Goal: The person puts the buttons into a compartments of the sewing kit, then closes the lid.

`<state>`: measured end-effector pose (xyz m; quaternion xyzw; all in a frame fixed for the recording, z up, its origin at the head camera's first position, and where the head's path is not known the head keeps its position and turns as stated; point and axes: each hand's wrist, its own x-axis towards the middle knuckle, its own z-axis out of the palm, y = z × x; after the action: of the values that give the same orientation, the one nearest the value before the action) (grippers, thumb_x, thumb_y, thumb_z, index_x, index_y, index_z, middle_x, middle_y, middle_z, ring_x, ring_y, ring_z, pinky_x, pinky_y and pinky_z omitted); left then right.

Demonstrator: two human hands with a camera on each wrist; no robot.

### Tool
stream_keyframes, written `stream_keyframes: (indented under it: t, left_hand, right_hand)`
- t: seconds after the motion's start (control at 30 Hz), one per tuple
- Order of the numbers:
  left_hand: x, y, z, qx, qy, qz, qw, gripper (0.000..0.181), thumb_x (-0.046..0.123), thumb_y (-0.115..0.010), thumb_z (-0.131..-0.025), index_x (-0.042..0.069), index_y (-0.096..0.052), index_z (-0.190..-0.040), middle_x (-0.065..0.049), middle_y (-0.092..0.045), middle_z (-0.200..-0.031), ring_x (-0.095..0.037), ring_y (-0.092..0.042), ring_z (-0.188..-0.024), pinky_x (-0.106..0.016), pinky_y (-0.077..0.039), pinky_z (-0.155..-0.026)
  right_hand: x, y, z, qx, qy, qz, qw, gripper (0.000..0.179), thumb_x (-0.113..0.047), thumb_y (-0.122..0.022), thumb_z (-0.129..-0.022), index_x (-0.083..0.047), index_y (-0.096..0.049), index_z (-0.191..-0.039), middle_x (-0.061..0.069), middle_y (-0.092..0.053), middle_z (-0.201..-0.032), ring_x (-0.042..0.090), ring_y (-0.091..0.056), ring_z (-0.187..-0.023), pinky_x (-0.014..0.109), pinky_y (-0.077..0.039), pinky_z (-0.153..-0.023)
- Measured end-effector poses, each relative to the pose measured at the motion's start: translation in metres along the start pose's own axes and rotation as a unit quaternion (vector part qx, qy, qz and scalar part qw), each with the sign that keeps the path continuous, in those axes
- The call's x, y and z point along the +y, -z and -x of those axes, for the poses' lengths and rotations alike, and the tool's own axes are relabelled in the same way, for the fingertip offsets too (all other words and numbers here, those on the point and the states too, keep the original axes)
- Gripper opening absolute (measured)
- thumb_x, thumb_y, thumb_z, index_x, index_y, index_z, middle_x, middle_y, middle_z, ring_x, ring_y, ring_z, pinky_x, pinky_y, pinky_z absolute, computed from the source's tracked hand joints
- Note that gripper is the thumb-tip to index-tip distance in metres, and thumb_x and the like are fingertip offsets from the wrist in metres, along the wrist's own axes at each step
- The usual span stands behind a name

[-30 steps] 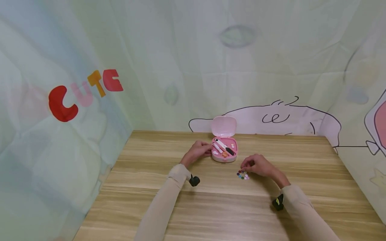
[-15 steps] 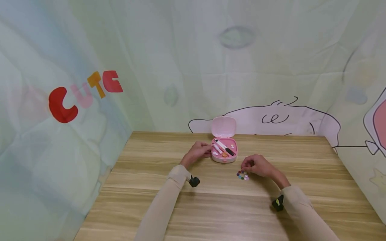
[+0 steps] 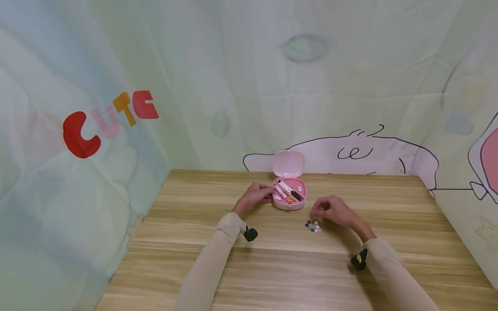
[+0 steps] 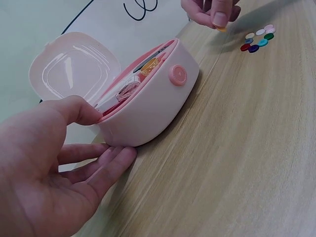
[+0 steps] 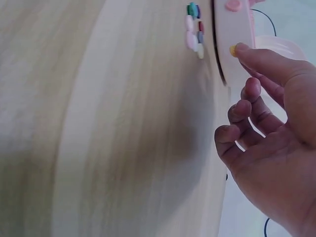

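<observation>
A pink sewing box [image 3: 289,206] stands at the back of the table with its lid [image 4: 74,66] up. My left hand [image 3: 254,198] grips its left side, thumb on the rim and fingertips low against the wall. Between thumb and index finger my right hand [image 3: 333,211] pinches a small yellow button [image 5: 233,50], held above the table. Just below that hand in the head view, several coloured buttons [image 4: 253,48] lie in a ring. The other fingers of my right hand are loosely bent. In the head view the pinched button is hidden by the fingers.
Inside the box lie a black-and-white tool [image 3: 289,190], a pale slim item [image 3: 280,191], an orange round piece [image 3: 289,199] and small white pieces [image 3: 300,188]. The wooden table [image 3: 280,268] meets a printed cloth wall [image 3: 218,95] at its back edge.
My right hand has lifted slightly off the ring of buttons, with the yellow button in its fingertips. My left hand and the sewing box have stayed in place.
</observation>
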<state>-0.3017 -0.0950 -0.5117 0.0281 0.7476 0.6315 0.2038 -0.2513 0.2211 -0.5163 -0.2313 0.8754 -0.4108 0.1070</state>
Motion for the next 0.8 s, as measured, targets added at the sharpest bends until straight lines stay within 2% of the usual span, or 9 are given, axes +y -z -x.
stream_keyframes:
  t: [0.43,0.8]
  left_hand:
    - [0.000,-0.001,0.000,0.005,0.003,-0.011,0.9999,0.036,0.017,-0.061,-0.106,-0.010,-0.065,-0.128,-0.019,-0.070,-0.119,-0.021,-0.070,-0.099,-0.034,-0.060,-0.092]
    - [0.001,-0.001,0.002,0.003,-0.001,-0.010,0.9999,0.035,0.017,-0.061,-0.106,-0.010,-0.066,-0.127,-0.019,-0.070,-0.119,-0.022,-0.070,-0.100,-0.036,-0.060,-0.094]
  right_hand:
    - [-0.012,0.008,-0.008,0.031,-0.049,-0.075,0.9954,0.010,-0.015,-0.072,-0.099,-0.007,-0.076,-0.104,0.009,-0.061,-0.090,0.027,-0.053,-0.088,0.029,-0.048,-0.070]
    - [-0.021,0.009,-0.026,0.078,-0.094,-0.172,0.9775,0.031,-0.031,-0.068,-0.102,-0.004,-0.070,-0.119,0.012,-0.064,-0.111,0.039,-0.052,-0.094,0.036,-0.050,-0.072]
